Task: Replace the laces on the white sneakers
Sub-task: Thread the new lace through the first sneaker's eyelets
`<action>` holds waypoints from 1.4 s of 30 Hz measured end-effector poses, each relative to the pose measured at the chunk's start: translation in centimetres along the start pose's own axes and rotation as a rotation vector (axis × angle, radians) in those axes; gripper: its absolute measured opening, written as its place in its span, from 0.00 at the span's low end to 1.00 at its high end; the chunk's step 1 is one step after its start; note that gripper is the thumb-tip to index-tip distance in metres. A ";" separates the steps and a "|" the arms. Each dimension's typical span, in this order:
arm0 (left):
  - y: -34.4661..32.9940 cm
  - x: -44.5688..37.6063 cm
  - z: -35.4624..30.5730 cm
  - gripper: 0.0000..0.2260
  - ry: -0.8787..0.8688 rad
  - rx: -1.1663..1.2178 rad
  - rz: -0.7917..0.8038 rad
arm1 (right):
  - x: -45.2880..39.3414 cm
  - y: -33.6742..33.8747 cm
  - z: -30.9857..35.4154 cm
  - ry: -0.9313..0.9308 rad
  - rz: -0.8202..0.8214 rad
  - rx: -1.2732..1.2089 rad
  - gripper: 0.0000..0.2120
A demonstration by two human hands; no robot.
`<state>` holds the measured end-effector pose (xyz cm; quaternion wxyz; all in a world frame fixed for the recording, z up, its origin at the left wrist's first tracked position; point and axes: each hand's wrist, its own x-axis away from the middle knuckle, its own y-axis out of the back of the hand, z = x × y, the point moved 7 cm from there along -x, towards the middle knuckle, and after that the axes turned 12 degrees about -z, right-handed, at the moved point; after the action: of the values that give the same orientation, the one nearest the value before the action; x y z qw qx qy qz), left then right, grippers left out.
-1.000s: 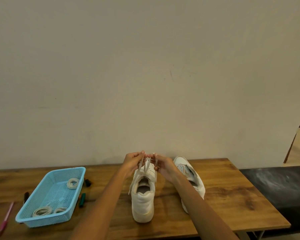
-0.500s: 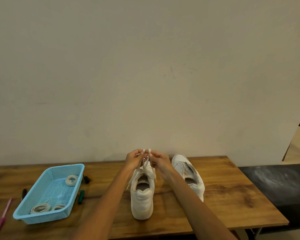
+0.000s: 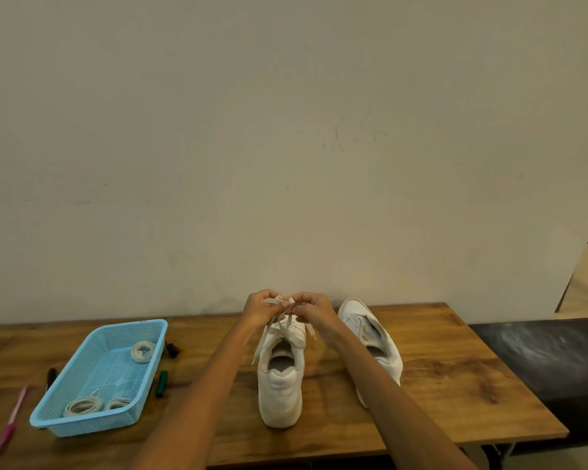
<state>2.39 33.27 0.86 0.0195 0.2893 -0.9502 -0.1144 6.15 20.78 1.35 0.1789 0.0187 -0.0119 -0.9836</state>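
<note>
- Both hands have risen slightly over the last second and drawn closer together above the tongue of the near sneaker (image 3: 279,378), which stands heel toward the viewer on the table (image 3: 455,395).
- The left hand (image 3: 260,308) and the right hand (image 3: 311,308) each have their grip clamped on an end of the lace (image 3: 282,322); the pinched ends now meet between the fingertips.
- Judgement: the lace ends are being crossed or knotted at the top eyelets, so lacing of this shoe appears close to finished.
- The second sneaker (image 3: 370,337) lies just right of the right forearm, tilted, its throat open; whether it carries a lace cannot be told.
- The blue basket (image 3: 92,347) at the left of the table holds coiled laces (image 3: 142,351); markers (image 3: 162,383) and a pink pen (image 3: 12,418) lie beside it.
- Hidden: the eyelet rows and the lace crossings sit behind the hands and the heel collar; the knot, if any, is too small to resolve.
</note>
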 end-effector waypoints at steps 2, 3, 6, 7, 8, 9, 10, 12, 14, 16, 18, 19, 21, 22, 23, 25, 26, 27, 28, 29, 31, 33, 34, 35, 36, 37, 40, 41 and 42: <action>0.1 0.0 0.2 0.06 0.019 -0.011 -0.037 | 0.1 -0.1 -0.2 0.013 0.039 0.027 0.06; 0.1 0.2 0.3 0.07 0.029 -0.019 -0.039 | 0.1 0.1 -0.4 0.028 0.020 0.039 0.04; -0.5 0.8 0.3 0.06 0.063 0.058 -0.003 | -0.3 1.0 -1.2 0.024 -0.125 0.004 0.06; -0.6 0.9 0.2 0.05 0.063 0.062 0.019 | -0.4 1.1 -1.5 0.003 -0.167 -0.006 0.06; -0.7 1.0 0.2 0.04 0.050 0.033 0.046 | -0.5 1.1 -1.8 -0.020 -0.195 -0.007 0.07; -0.7 1.1 0.1 0.03 0.032 0.000 0.070 | -0.6 1.0 -2.0 -0.042 -0.208 0.007 0.08; -0.6 1.1 0.1 0.04 0.007 -0.043 0.084 | -0.7 0.8 -2.2 -0.057 -0.212 0.033 0.09; -0.2 0.8 -0.1 0.06 -0.063 -0.153 0.079 | -1.0 0.5 -2.4 -0.072 -0.216 0.113 0.08; 0.0 0.6 -0.7 0.09 -0.166 -0.264 0.052 | -1.0 0.3 -2.5 -0.084 -0.227 0.164 0.06; 0.0 0.8 -1.4 0.11 -0.238 -0.312 0.037 | -1.0 0.4 -2.9 -0.099 -0.262 0.168 0.07; 0.1 0.8 -1.3 0.10 -0.244 -0.303 0.003 | -0.7 0.5 -2.6 -0.088 -0.270 0.169 0.05; 0.4 0.7 -1.0 0.09 -0.223 -0.283 -0.035 | -0.4 0.4 -2.3 -0.077 -0.247 0.171 0.02; 0.9 0.6 -0.3 0.08 -0.159 -0.229 -0.102 | 0.0 0.0 -1.7 -0.034 -0.156 0.216 0.07; 0.9 0.6 0.0 0.08 -0.132 -0.213 -0.109 | 0.2 -0.1 -1.6 -0.006 -0.107 0.254 0.12; 0.8 0.7 0.2 0.07 -0.115 -0.210 -0.101 | 0.5 -0.2 -1.4 0.026 -0.066 0.302 0.14; 0.2 1.0 0.1 0.06 -0.123 -0.230 -0.068 | 0.8 -0.2 -1.1 0.095 -0.044 0.392 0.13; 0.1 1.2 -0.2 0.06 -0.152 -0.250 -0.067 | 0.7 -0.2 -1.1 0.126 -0.056 0.436 0.11; 0.0 1.4 -0.6 0.06 -0.200 -0.279 -0.082 | 0.6 -0.2 -0.9 0.153 -0.072 0.488 0.10; 0.0 1.6 -1.1 0.06 -0.258 -0.313 -0.101 | 0.6 -0.3 -0.7 0.178 -0.085 0.541 0.09; -0.1 1.7 -1.4 0.07 -0.315 -0.344 -0.119 | 0.5 -0.3 -0.5 0.193 -0.092 0.585 0.09; -0.2 2.3 -1.9 0.06 -0.393 -0.390 -0.133 | 0.5 -0.5 -0.4 0.187 -0.084 0.633 0.09; -0.1 2.4 -1.9 0.04 -0.398 -0.412 -0.151 | 0.6 -0.7 -0.7 0.145 -0.055 0.666 0.07; 0.0 2.3 -1.8 0.02 -0.371 -0.416 -0.159 | 0.7 -0.9 -1.0 0.128 -0.038 0.689 0.06; 0.1 2.2 -1.6 0.02 -0.336 -0.415 -0.168 | 0.7 -1.0 -1.1 0.121 -0.024 0.710 0.08; 0.2 2.2 -1.5 0.03 -0.284 -0.415 -0.174 | 0.6 -1.0 -1.2 0.126 -0.017 0.729 0.11; 0.3 1.9 -1.3 0.05 -0.231 -0.407 -0.172 | 0.6 -0.9 -1.3 0.140 -0.018 0.744 0.14; 0.7 1.7 -0.6 0.05 -0.053 -0.319 -0.142 | 0.9 -0.7 -0.9 0.255 -0.070 0.790 0.10; 0.8 1.7 -0.3 0.05 0.004 -0.266 -0.139 | 1.1 -0.6 -0.6 0.298 -0.098 0.791 0.06; 0.9 1.8 0.0 0.06 0.061 -0.210 -0.134 | 1.2 -0.4 -0.3 0.341 -0.132 0.787 0.07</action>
<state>0.41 33.02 1.01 0.0707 0.3521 -0.9104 -0.2054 4.89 20.78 1.00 0.0945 0.2484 -0.3550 -0.8963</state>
